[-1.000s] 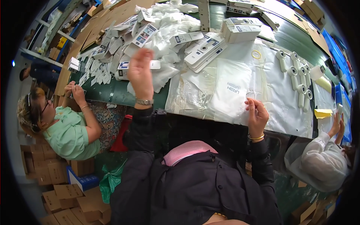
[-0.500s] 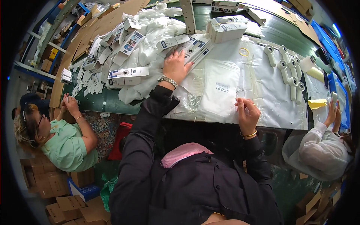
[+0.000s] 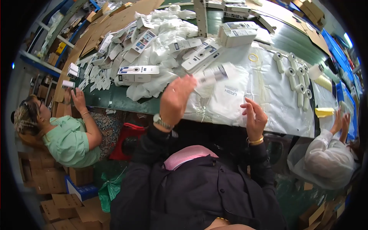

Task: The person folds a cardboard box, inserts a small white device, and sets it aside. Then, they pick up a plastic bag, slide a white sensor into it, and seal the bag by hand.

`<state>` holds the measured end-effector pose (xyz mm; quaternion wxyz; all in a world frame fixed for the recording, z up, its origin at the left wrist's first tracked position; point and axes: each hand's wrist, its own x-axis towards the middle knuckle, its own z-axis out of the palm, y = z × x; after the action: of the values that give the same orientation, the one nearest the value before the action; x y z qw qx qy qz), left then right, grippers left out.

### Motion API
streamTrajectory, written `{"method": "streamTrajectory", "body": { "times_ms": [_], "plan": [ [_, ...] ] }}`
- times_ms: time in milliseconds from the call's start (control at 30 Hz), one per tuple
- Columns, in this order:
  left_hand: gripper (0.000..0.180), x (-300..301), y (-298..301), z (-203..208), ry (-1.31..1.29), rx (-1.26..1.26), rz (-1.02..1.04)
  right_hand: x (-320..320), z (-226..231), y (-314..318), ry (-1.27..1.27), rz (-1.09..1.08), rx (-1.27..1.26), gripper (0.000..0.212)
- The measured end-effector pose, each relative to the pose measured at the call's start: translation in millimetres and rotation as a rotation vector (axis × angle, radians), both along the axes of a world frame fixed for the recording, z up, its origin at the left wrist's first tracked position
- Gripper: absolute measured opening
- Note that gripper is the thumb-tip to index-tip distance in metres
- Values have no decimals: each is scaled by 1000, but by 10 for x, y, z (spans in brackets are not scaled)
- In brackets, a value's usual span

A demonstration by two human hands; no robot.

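Observation:
My left hand [image 3: 177, 100] is closed on one end of a white printed carton [image 3: 214, 74], which is smeared by motion. It hangs over a stack of frosted plastic bags [image 3: 226, 101] on the table. At the right edge of those bags my right hand [image 3: 254, 118] is held with loosely bent fingers apart, and I see nothing in it. Beyond the carton, more white boxes [image 3: 201, 57] lie on crumpled white bags [image 3: 161, 50]. To the right, several white handheld fans [image 3: 293, 78] rest on the plastic-covered tabletop.
A heap of loose cartons [image 3: 143, 41] and small paper slips [image 3: 99, 76] covers the left side. Upright boxes [image 3: 238, 35] stand near a metal post [image 3: 201, 19]. A yellow ring [image 3: 253, 57] lies on the plastic. Co-workers sit at left [image 3: 73, 142] and right [image 3: 329, 161].
My left hand has come back toward me from the boxes, now with a carton in its grip. My right hand has barely moved; its fingers are more spread.

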<state>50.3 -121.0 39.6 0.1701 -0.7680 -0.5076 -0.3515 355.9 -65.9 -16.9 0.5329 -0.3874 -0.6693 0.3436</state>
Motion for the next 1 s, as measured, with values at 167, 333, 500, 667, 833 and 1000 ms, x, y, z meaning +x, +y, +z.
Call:
{"method": "streamTrajectory", "body": {
  "times_ms": [167, 333, 500, 667, 833, 1000],
  "plan": [
    [39, 157, -686, -51, 67, -127, -120, -178, 548, -271, 700, 376, -810, 41],
    [61, 199, -862, -176, 85, -236, -14, -244, 422, -379, 298, 462, -670, 48],
    [85, 362, -915, -19, 22, -358, 73, -367, 396, -525, 204, 539, -589, 46],
    [103, 412, -815, -43, 43, -346, -35, -294, 391, -465, 155, 648, -558, 47],
    [105, 414, -877, -80, 4, -315, -102, -201, 485, -385, -23, 702, -575, 46],
    [103, 383, -903, -111, -42, -308, -162, -215, 572, -326, -170, 720, -596, 46]
  ]
}}
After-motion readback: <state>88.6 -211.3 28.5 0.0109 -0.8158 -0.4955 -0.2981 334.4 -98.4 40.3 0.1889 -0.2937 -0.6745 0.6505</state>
